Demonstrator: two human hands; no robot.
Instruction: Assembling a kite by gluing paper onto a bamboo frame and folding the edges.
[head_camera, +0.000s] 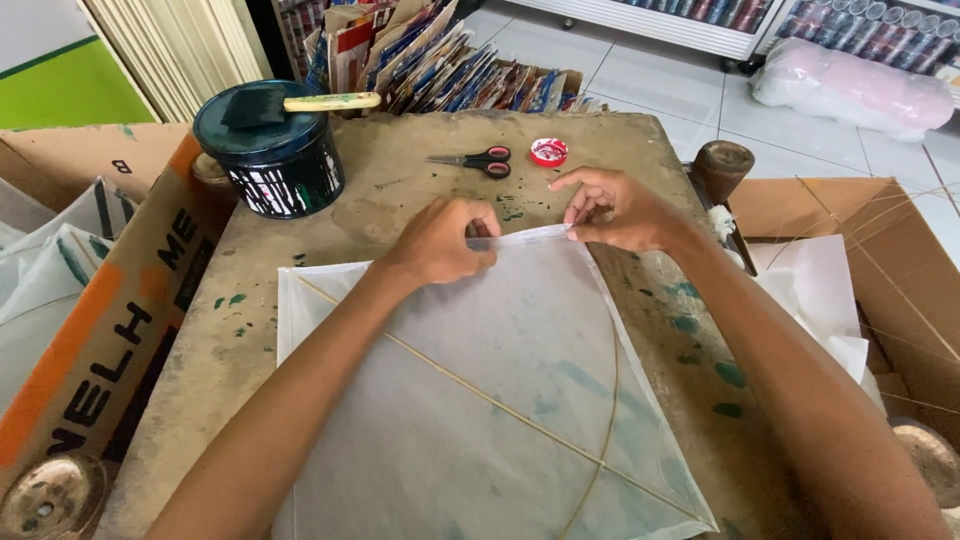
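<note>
Pinching the folded top edge (522, 236) of a white paper kite (500, 400) with both hands: left hand (440, 243) curled tight, fingertips pressed together on the fold, right hand (615, 208) gripping it just beside, forefinger raised. Lying flat beneath both wrists on a stained table (420, 165). Resting beyond the knuckles: scissors (475, 160), red cap (548, 152), dark paint tin (270, 150).

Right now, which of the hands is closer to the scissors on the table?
The left hand, slightly. It lies just below the scissors, pinching the kite paper. The right hand is off to their right and lower, holding the same folded edge.
</note>
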